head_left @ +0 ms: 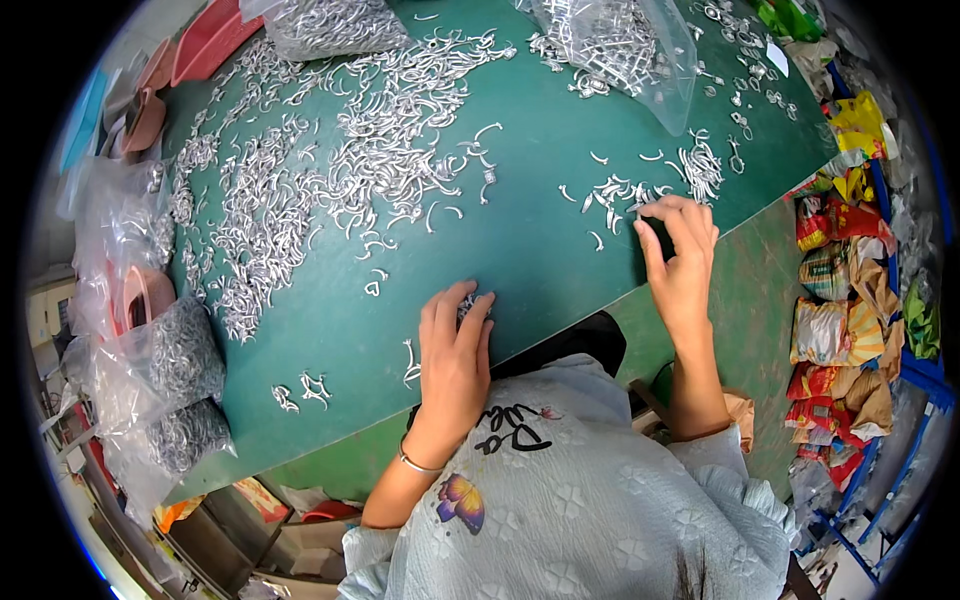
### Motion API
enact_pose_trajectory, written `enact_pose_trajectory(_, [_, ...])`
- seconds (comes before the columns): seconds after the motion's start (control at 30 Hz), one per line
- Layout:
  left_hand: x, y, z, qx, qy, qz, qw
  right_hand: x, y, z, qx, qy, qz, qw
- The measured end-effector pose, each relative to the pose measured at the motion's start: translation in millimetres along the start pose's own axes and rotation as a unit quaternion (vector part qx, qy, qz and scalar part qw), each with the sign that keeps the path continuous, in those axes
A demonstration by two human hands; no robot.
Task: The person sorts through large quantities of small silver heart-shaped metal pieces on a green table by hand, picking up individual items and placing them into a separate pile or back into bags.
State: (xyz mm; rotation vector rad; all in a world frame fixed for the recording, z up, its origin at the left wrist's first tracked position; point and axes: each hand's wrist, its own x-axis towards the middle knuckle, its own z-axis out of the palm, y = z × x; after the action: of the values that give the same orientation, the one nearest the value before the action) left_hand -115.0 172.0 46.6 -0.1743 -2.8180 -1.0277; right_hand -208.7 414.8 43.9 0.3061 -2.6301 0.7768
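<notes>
My left hand [455,345] rests near the front edge of the green table, its fingers curled around a few small silver metal pieces [468,304] that show between the fingertips. At the right, my right hand [682,245] has thumb and fingertips bent together in a pinch over a small loose group of curved silver metal pieces [612,192]. One such piece seems to be at the fingertips, mostly covered by them. Just beyond that hand lies a denser bunch of the same curved pieces [702,168]. A thin branched silver piece [411,362] lies beside my left hand.
A wide heap of silver pieces [390,150] spreads over the far left of the green table [540,255]. Clear bags of metal parts [620,45] stand at the back, others [188,360] along the left edge. Colourful packets [835,330] line the right side.
</notes>
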Motion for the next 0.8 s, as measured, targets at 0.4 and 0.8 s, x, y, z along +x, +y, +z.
enact_pose_trajectory(0.4, [5.9, 0.8, 8.0, -0.031, 0.03, 0.015, 0.999, 6.7, 3.5, 11.9, -0.04, -0.026, -0.041, 0.998])
enact_pose_trajectory(0.8, [13.3, 5.1, 16.4, -0.028, 0.048, 0.005, 0.998, -1.7, -7.7, 13.9, -0.02, -0.017, -0.033, 0.999])
